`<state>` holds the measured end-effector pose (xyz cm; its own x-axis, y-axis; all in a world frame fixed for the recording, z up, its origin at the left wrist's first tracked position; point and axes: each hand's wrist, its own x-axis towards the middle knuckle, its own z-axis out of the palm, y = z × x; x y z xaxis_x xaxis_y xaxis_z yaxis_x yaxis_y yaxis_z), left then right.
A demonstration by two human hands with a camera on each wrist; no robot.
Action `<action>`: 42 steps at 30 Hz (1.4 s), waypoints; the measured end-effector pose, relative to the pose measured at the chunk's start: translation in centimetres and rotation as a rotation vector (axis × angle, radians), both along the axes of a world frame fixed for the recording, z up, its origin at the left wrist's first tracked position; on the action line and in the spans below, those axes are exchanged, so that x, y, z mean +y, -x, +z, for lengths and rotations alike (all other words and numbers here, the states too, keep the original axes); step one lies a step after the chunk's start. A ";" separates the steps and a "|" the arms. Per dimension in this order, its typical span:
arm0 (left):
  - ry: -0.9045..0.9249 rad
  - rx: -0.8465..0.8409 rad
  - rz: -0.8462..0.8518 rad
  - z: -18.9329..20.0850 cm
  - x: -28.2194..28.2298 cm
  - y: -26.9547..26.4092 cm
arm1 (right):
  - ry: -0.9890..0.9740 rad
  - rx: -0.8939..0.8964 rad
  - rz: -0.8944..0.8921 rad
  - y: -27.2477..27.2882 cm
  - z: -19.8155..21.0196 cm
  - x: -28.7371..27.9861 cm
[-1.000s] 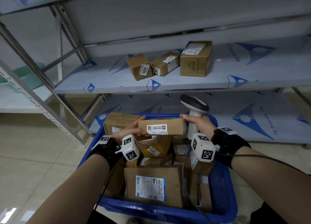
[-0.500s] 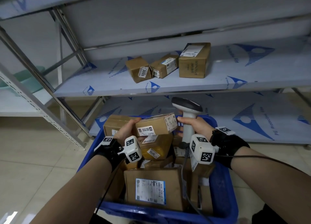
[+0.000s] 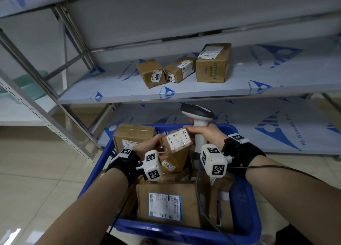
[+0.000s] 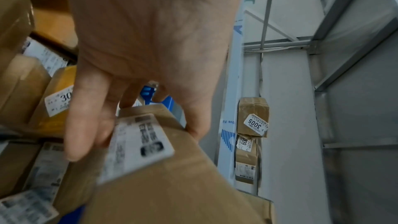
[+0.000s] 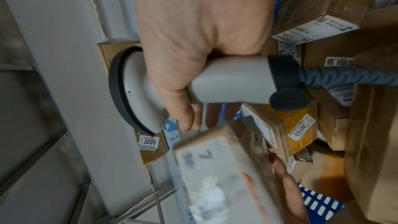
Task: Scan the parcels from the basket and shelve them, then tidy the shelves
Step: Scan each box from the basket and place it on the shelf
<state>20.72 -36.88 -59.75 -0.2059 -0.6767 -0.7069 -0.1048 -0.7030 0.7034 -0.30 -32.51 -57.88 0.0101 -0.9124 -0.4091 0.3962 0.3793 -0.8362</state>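
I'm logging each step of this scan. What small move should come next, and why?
Probably aim the scanner at the label on the small parcel. The left hand holds that parcel above the blue basket, label face up, while the right hand grips the scanner upright, its head not yet pointing at it.

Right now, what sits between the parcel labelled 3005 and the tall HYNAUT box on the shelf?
One small taped parcel lies between the 3005 parcel and the HYNAUT box, touching the 3005 parcel; the head view shows it.
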 end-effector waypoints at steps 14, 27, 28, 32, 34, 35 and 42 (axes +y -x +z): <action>0.556 -0.073 -0.127 0.0 0.1 0.1 | -0.062 -0.065 -0.036 0.5 -1.5 -0.3; 1.007 -0.413 -0.388 -0.9 -0.3 1.0 | -0.065 0.073 0.065 0.3 -1.4 0.4; 0.976 -0.342 -0.377 -0.7 -0.2 1.0 | -0.063 0.078 0.068 0.4 -1.5 0.4; 0.728 -0.109 -0.319 -0.1 0.8 1.6 | -0.058 0.129 0.057 0.6 -1.8 0.6; 0.627 -0.009 -0.266 0.0 0.7 1.5 | -0.058 0.108 0.030 0.8 -1.9 0.6; 0.572 0.032 -0.247 0.0 0.5 1.4 | -0.072 0.075 0.022 0.9 -1.9 0.7; 0.541 0.008 -0.232 -0.6 0.1 2.0 | -0.103 0.036 0.007 1.2 -2.6 0.4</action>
<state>18.77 -36.78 -60.35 -0.3955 -0.8776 -0.2710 -0.2060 -0.2028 0.9573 -1.53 -32.08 -60.49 -0.0001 -0.8655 -0.5009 0.3636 0.4665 -0.8063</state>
